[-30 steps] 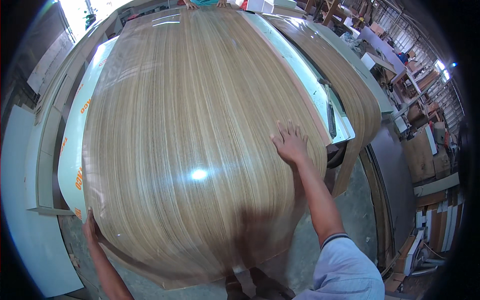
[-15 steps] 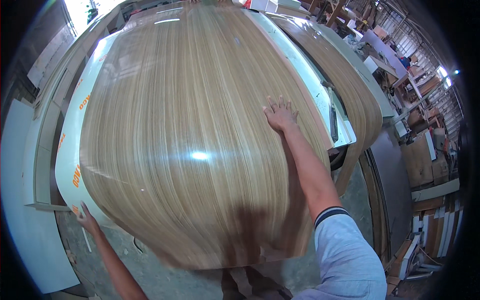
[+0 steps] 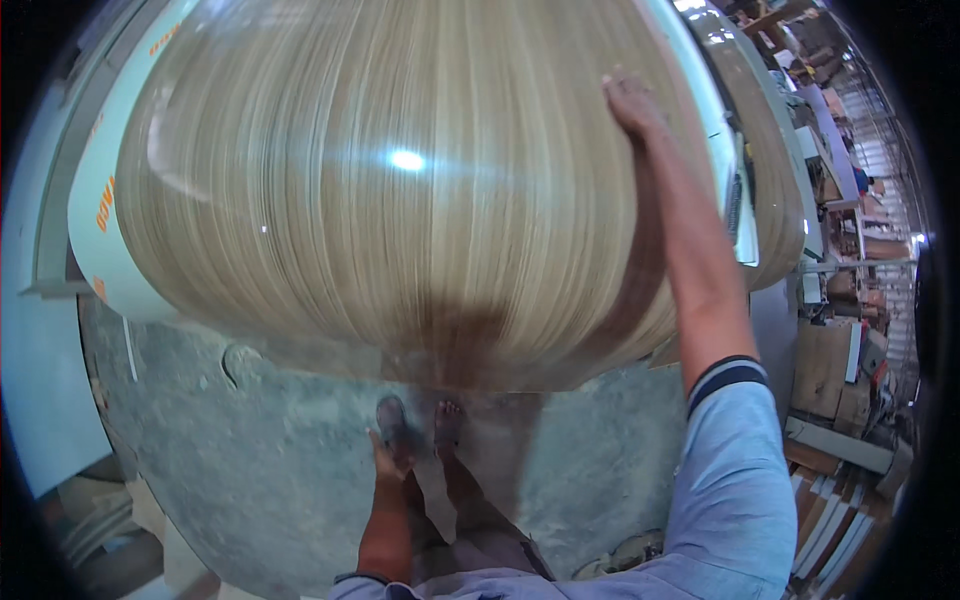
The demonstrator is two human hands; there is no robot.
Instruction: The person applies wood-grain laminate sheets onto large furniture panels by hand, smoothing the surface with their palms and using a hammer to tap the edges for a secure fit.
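My right hand [image 3: 632, 105] lies open on a glossy wood-grain sheet [image 3: 420, 230], near its far right part. The sheet curves down at the near end and rests over a pale green board [image 3: 95, 245] with orange print along the left. My left hand [image 3: 390, 450] hangs low, away from the sheet, before my leg and just below my sandalled foot in the view; its fingers are too indistinct to read. A long dark tool [image 3: 735, 190] lies on the white strip along the sheet's right side.
A second wood-grain sheet [image 3: 770, 190] lies at the right. Bare concrete floor [image 3: 580, 460] surrounds my feet. Pale panels [image 3: 40, 380] stand at the left, and stacked offcuts [image 3: 830, 530] lie at the lower right, with workshop clutter above them.
My left hand has left the board's left edge and dropped toward my legs. My right hand stays on the sheet. The view has tilted downward, showing more floor.
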